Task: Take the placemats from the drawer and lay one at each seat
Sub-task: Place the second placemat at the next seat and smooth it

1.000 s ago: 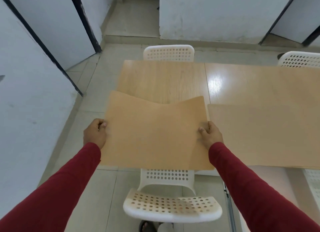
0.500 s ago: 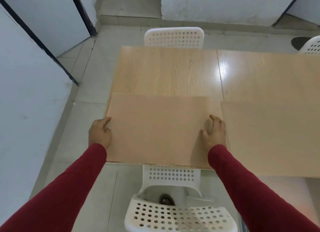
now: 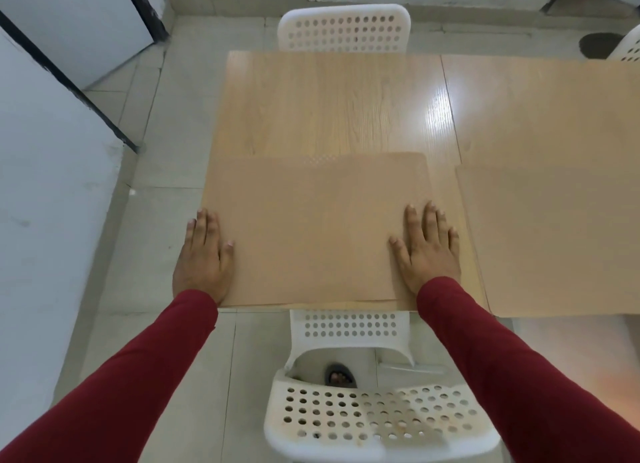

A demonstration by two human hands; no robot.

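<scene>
A tan placemat (image 3: pixel 311 230) lies flat on the near left corner of the light wooden table (image 3: pixel 332 106), in front of a white perforated chair (image 3: pixel 367 417). My left hand (image 3: pixel 204 258) presses flat on the mat's left edge, fingers straight. On the mat's right edge, my right hand (image 3: pixel 427 248) rests flat with fingers spread. A second tan placemat (image 3: pixel 554 241) lies on the table to the right, apart from the first. A third placemat (image 3: pixel 554 109) lies at the far right.
Another white perforated chair (image 3: pixel 344 29) stands at the table's far side, and part of a third chair (image 3: pixel 628 52) shows at the far right. White wall panels (image 3: pixel 52 171) with black trim run along the left. Tiled floor (image 3: pixel 166 199) lies between wall and table.
The placemat, held up by both hands a second ago, has come down flat on the table. Both hands let go of its edges and now lie flat on it.
</scene>
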